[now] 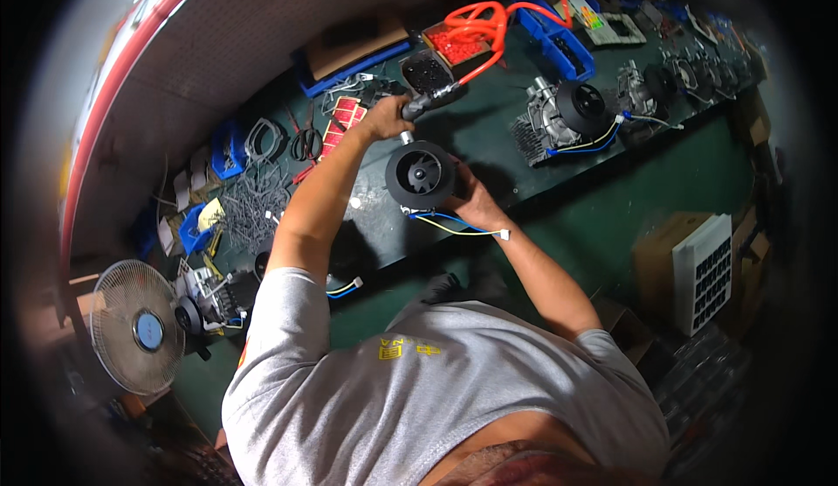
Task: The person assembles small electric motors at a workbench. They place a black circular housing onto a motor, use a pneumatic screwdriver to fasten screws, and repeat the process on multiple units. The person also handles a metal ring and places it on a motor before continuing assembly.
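Observation:
My left hand [387, 119] is closed around the grip of a grey and black pistol-shaped air tool [427, 103], with an orange hose [476, 70] joined to its end. The tool's metal nose points down at the rim of a round black fan housing [398, 191], though whether they touch I cannot tell. Inside the housing sits a black bladed fan wheel [420, 173]. My right hand [476, 201] grips this blower unit from its right side, its fingertips partly hidden behind the housing. Blue and yellow wires with a white plug [504, 234] trail from the unit over my right wrist.
Several similar blower units [580, 106] line the green bench [524, 185] on the right; another [202, 298] is at the left. Farther back are a box of red parts [456, 47], blue bins [559, 45] and scissors [305, 144]. A standing fan [138, 327] is at far left.

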`<state>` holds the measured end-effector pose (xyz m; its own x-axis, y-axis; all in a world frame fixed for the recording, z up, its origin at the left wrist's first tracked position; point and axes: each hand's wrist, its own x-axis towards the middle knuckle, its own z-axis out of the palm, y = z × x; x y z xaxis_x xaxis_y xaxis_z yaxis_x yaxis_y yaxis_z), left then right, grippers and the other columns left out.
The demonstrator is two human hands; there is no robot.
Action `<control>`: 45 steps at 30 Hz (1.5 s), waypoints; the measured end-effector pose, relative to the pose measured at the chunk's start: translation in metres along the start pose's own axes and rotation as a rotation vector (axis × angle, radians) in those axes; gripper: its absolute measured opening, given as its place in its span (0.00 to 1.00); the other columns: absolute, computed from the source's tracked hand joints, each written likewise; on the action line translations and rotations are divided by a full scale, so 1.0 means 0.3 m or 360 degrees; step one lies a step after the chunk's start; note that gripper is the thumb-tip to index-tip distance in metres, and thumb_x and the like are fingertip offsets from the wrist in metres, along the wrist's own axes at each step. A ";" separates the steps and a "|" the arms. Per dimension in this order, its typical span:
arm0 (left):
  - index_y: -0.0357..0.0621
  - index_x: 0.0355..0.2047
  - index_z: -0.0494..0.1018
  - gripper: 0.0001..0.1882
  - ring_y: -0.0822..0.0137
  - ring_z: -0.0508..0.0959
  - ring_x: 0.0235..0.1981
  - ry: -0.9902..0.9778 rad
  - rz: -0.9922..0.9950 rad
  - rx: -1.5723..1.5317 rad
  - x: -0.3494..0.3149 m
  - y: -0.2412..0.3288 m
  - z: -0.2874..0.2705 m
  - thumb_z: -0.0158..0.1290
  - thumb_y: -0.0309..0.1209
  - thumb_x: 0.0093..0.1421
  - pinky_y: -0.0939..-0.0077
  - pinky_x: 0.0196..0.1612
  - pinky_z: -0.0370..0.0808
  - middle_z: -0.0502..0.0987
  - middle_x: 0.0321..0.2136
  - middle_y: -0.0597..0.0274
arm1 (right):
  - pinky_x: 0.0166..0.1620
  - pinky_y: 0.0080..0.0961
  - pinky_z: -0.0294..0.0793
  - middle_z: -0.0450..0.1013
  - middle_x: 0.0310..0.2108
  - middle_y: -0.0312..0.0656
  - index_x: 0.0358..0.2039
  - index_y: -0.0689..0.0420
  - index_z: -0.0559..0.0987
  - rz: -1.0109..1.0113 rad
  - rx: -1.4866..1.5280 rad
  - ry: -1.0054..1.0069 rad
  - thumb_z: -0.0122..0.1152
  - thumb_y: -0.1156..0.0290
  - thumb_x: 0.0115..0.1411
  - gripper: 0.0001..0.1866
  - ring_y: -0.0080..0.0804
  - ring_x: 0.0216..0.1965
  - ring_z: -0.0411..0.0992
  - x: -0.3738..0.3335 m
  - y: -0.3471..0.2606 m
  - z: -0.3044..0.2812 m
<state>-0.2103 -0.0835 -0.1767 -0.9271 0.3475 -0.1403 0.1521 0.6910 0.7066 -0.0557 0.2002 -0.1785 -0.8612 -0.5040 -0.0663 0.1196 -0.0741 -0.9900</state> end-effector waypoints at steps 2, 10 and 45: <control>0.34 0.43 0.78 0.24 0.46 0.84 0.41 -0.0068 -0.0065 0.0036 0.020 -0.027 0.087 0.67 0.32 0.45 0.58 0.46 0.78 0.83 0.35 0.40 | 0.69 0.34 0.65 0.68 0.67 0.48 0.73 0.62 0.59 0.0024 -0.0080 0.0058 0.83 0.65 0.52 0.54 0.35 0.68 0.66 -0.010 -0.007 -0.013; 0.37 0.45 0.79 0.26 0.45 0.84 0.46 -0.0298 -0.0104 0.0223 0.061 -0.214 0.239 0.70 0.39 0.48 0.57 0.51 0.79 0.84 0.40 0.41 | 0.70 0.37 0.64 0.66 0.67 0.55 0.72 0.63 0.60 -0.0075 -0.0287 0.0150 0.83 0.54 0.50 0.57 0.44 0.69 0.65 -0.026 -0.004 -0.028; 0.36 0.63 0.66 0.48 0.41 0.86 0.34 0.0195 -0.0328 0.1028 -0.399 0.803 -0.287 0.43 0.71 0.66 0.51 0.38 0.81 0.83 0.25 0.44 | 0.65 0.37 0.70 0.72 0.60 0.51 0.68 0.61 0.67 -0.0064 -0.0290 0.0176 0.80 0.65 0.47 0.48 0.43 0.62 0.72 -0.030 -0.051 -0.044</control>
<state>-0.0920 -0.0131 0.0701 -0.9853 0.1205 -0.1210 0.1069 0.9878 0.1133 -0.0564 0.2173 -0.1644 -0.9136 -0.4055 -0.0298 0.0016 0.0696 -0.9976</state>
